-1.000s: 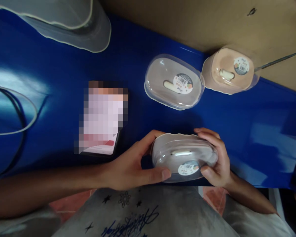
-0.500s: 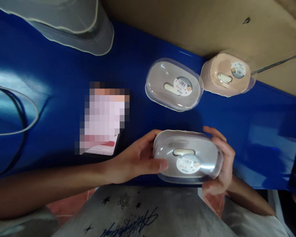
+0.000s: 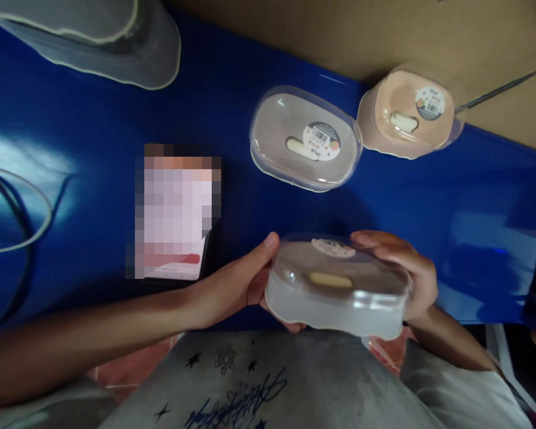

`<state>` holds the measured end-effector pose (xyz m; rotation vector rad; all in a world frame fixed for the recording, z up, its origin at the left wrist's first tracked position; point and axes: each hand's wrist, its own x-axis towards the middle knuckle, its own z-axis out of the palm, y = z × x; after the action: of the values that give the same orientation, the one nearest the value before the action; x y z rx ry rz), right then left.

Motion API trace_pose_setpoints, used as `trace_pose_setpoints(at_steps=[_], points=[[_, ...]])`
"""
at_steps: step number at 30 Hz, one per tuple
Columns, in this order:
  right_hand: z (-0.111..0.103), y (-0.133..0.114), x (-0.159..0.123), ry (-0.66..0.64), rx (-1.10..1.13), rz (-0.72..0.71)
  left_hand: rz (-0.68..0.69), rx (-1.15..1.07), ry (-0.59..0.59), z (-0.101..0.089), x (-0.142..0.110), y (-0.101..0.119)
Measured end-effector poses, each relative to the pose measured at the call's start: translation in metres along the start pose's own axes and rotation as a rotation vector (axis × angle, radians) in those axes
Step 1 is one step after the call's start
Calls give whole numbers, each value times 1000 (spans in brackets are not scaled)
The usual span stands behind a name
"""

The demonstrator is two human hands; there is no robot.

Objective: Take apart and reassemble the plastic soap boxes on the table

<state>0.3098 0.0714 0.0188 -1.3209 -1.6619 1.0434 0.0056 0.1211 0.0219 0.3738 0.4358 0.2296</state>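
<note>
Both hands hold a pale oval plastic box with a clear lid, tilted so that its wavy-edged side faces me. My left hand grips its left end, thumb up along the lid and fingertips underneath. Around the right end wraps my right hand, its fingers over the far edge. The box has a cream oval piece and a round sticker on top. A matching pale box rests on the blue table beyond. Beside that one stands a peach-coloured box with a similar clear lid and sticker.
A phone with a blurred-out screen lies on the blue table left of the boxes. Larger translucent containers stand at the far left. White and black cables curve along the left edge. Brown cardboard borders the far side.
The held box has tipped, so its side now shows and the sticker has turned away. My left thumb has moved from the lid's top to its far left edge. The view has shifted slightly.
</note>
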Motion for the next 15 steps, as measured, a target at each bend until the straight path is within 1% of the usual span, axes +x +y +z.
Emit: trace_pose_setpoints(at_steps=[1, 2, 4, 7, 8, 10, 12, 13, 15], points=[[1, -4, 3, 38, 15, -44, 41, 99, 33, 1, -2, -1], [1, -6, 6, 68, 34, -74, 99, 217, 92, 2, -4, -2], [1, -9, 9, 91, 62, -75, 256, 413, 181, 3, -9, -3], [0, -8, 8, 46, 54, -66, 470, 694, 283, 1, -13, -2], [-1, -8, 8, 18, 35, -67, 520, 802, 295, -1, -13, -1], [-1, -6, 8, -40, 2, -85, 551, 989, 286, -4, -11, -1], [-3, -3, 11, -89, -8, -126, 533, 1100, 277, -6, -9, -1], [-5, -1, 13, -119, -17, -168, 540, 1140, 282, -7, -8, -2], [-12, 3, 19, -189, -88, -283, 600, 1221, 326, -7, -6, -5]])
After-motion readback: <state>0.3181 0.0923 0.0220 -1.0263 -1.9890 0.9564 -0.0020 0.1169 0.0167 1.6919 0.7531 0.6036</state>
